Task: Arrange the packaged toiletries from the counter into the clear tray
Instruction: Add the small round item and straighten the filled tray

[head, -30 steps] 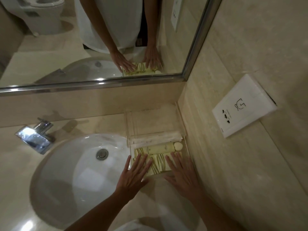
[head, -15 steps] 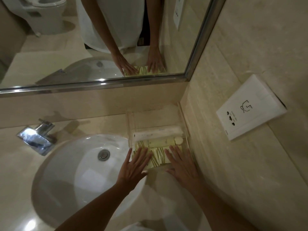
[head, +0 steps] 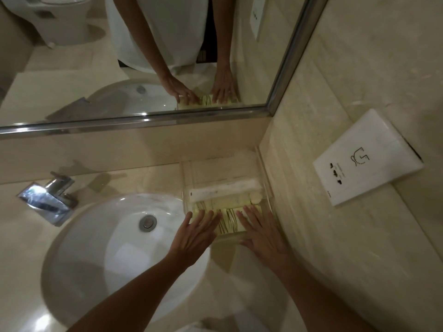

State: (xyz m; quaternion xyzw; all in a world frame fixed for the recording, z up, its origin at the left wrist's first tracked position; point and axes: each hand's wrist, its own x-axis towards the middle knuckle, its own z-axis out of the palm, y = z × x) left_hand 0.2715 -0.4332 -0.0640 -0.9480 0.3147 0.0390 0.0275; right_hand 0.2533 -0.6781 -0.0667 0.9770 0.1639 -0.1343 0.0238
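A clear tray point(head: 265, 172) sits on the beige counter in the corner by the right wall. Inside lie a long white packet point(head: 225, 190), a pale yellow bottle point(head: 227, 201) with a round cap, and cream packets with dark green stripes point(head: 229, 222) at the near end. My left hand point(head: 195, 236) lies flat with straight fingers on the left part of the striped packets. On their right part, my right hand point(head: 262, 233) lies flat too, its palm over the tray's near rim.
A white round sink point(head: 100, 248) with a chrome drain lies just left of the tray. A chrome faucet point(head: 49, 200) stands at far left. The mirror point(head: 143, 56) runs along the back. A white socket plate point(head: 366, 159) is on the right wall.
Both hands have stayed flat on the striped packets; the packets and hands have slid slightly toward the tray's back. The view has shifted a little.
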